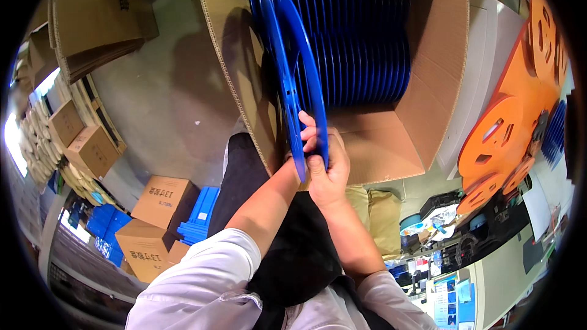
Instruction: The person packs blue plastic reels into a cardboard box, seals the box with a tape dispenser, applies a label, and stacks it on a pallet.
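Note:
Two thin blue plastic discs, seemingly the flanges of a reel (310, 61), tilt up at the left of the stack inside an open cardboard box (379, 140). My right hand (331, 177) is closed on the near rim of the right-hand disc, thumb on the near side. Only the wrist end of my left hand (291, 168) shows; the rest passes behind the lower tip of the left disc, its fingers hidden. Several fingertips show in the gap between the discs; they seem to belong to my right hand. More blue reels (367, 67) stand packed on edge in the box.
On the right stands an orange rack (492, 131) with round cut-out plates, beside a pale panel (480, 55). Cartons (162, 201) and blue flat parts (202, 215) sit on the floor at lower left. Another open carton (98, 15) is at upper left. A cluttered desk (495, 281) lies lower right.

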Tool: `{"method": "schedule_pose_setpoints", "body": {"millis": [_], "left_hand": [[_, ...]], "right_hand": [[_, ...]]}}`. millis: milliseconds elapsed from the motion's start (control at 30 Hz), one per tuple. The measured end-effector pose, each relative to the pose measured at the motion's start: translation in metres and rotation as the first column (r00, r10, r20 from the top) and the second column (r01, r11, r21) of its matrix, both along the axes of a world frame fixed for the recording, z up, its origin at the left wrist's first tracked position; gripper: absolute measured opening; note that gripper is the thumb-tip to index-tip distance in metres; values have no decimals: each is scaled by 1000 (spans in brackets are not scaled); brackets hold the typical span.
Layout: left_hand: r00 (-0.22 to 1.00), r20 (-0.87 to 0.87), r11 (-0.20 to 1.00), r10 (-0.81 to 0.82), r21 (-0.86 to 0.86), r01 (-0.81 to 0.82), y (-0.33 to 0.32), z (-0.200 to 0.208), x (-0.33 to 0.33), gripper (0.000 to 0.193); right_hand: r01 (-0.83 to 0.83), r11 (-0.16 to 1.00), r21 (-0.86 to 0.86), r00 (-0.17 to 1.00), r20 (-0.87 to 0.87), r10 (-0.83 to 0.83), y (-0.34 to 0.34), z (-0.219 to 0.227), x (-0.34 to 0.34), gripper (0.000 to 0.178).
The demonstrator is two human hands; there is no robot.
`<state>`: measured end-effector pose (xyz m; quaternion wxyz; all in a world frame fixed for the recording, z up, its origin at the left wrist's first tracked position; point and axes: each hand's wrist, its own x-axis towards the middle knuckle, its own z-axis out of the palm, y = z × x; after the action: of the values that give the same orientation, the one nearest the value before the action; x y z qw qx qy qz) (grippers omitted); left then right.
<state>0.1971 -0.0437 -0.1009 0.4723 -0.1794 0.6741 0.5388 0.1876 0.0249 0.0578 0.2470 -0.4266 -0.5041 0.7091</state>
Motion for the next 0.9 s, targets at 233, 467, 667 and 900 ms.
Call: {"method": "schedule_pose_setpoints", "body": {"millis": [233,467,667,900], "left_hand": [[988,151,988,13,149,-35,-34,9,-2,57],[950,164,918,-267,344,199,-80,39,4,56],[118,-464,184,-878,-98,978,-61,128,-71,43],[-256,-734,436,-630,-606,666,-31,156,-168,50]], "right_hand": [[-155,985,79,975,173,140,-13,-17,-20,30],[-317,946,69,872,414,262,-45,-32,-12,66],[-463,873,154,744,603,288,-42,-15,70,55],[-694,695,188,391,909,145,-56,-17,145,54]]}}
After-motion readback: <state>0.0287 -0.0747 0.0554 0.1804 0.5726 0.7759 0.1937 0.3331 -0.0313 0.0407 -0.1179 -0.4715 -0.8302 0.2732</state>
